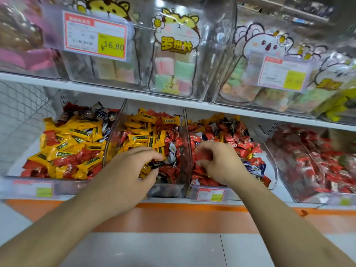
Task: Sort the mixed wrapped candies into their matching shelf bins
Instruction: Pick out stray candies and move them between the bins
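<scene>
Most sorting remains: yellow, red and dark candies mix in every lower bin (146, 191), left hand (134, 166) grip clamped on a dark candy (157, 164), right hand (217, 160) curled among red ones, its grip unclear.

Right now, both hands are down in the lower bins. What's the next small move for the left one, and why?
Probably lift the left hand out of the second bin, keeping its pinch on the dark-wrapped candy. That bin is mostly yellow and red wrappers, so the dark piece looks misplaced. Dark wrappers cluster at the back of the leftmost bin, a likely destination. The right hand is closed on red candies.
</scene>
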### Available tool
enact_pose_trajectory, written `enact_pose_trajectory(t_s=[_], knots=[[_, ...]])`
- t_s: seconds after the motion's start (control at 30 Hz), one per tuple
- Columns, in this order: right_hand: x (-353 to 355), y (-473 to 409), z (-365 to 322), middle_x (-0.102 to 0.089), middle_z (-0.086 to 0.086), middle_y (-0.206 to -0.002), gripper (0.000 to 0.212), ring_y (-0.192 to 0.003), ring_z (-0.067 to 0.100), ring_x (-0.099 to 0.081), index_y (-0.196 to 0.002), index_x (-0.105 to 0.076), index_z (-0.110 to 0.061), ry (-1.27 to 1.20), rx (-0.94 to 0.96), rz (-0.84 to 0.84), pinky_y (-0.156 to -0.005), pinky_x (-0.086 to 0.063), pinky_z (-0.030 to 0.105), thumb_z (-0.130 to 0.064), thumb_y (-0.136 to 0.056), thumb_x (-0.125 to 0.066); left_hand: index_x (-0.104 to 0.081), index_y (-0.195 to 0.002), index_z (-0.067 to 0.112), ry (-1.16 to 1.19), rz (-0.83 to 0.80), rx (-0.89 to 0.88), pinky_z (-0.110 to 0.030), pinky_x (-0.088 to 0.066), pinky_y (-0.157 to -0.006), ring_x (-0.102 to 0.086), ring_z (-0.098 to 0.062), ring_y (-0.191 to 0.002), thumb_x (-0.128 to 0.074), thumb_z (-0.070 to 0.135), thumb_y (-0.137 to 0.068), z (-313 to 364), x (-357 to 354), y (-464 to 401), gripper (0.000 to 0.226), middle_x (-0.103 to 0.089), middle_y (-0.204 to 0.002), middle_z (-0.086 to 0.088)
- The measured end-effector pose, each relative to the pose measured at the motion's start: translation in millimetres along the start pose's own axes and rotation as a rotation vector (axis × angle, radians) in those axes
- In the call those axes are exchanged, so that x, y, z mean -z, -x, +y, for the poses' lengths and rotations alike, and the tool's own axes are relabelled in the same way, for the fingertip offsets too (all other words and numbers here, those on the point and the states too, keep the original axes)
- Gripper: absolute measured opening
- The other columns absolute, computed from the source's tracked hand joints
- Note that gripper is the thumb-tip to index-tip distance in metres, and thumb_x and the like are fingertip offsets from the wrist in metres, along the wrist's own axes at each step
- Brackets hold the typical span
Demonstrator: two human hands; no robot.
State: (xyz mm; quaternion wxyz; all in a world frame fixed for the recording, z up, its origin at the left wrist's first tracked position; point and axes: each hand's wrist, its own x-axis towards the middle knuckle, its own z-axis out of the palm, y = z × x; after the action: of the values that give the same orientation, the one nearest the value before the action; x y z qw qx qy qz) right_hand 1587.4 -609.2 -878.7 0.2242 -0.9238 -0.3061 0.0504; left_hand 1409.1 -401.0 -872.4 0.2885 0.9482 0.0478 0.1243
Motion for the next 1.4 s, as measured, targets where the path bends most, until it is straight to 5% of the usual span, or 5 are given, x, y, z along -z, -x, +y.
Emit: enact_pose_trajectory(t_s=[0.27,0.53,0.77,1.23,1.4], knots=[[14.2,11.1,0.1,-0.070,-0.015,-0.095,0.021,-0.073,-0.003,-0.063,-0.094,-0.074,-0.035,-0.114,-0.055,0.188,-0.058,-0.044,0.010,-0.015,-0.090,-0.080,-0.062,-0.124,0.046,0.031,0.022,0.025,-0.003,-0.033,-0.084,-0.059,0.006,-0.107,-0.058,0.036,-0.099,2.2,6.3,3.3,0.027,-0.054,-0.124,0.035],[13.5,39.0,-78.1,-0.075,-0.012,-0.099,0.028,-0.076,0.035,-0.065,-0.100,-0.074,-0.034,-0.517,0.155,0.033,-0.067,-0.059,0.043,-0.012,-0.085,-0.084,-0.059,-0.130,0.044,0.377,0.068,0.119,-0.009,-0.051,-0.083,-0.060,0.015,-0.104,-0.070,0.040,-0.094,8.1,20.6,4.0,0.038,-0.065,-0.116,0.028],[-24.6,29.3,-121.3,-0.075,-0.018,-0.099,0.029,-0.089,0.009,-0.072,-0.102,-0.071,-0.036,-0.495,0.150,-0.009,-0.081,-0.061,0.039,-0.019,-0.085,-0.085,-0.072,-0.088,0.023,0.415,0.198,0.262,-0.025,-0.060,-0.058,-0.072,-0.006,-0.066,-0.071,0.007,-0.094,-17.6,49.6,15.1,0.017,-0.074,-0.077,0.004],[-77.8,-3.5,-224.2,-0.061,-0.019,-0.137,0.045,-0.128,-0.001,-0.051,-0.136,-0.063,-0.034,-0.199,0.374,0.026,-0.107,-0.040,0.019,-0.038,-0.094,-0.075,-0.071,-0.096,0.037,0.084,0.219,0.344,-0.032,-0.058,-0.077,-0.067,-0.003,-0.086,-0.067,0.023,-0.094,-121.2,117.3,56.4,0.016,-0.069,-0.092,0.016],[-97.6,32.3,-218.1,-0.066,-0.020,-0.124,0.027,-0.105,-0.015,-0.051,-0.122,-0.071,-0.031,-0.229,0.444,0.009,-0.092,-0.042,0.005,-0.026,-0.096,-0.073,-0.077,-0.099,0.028,0.311,0.028,0.386,-0.030,-0.059,-0.083,-0.073,-0.013,-0.085,-0.073,0.017,-0.093,-137.6,145.9,101.5,0.013,-0.076,-0.087,0.000]])
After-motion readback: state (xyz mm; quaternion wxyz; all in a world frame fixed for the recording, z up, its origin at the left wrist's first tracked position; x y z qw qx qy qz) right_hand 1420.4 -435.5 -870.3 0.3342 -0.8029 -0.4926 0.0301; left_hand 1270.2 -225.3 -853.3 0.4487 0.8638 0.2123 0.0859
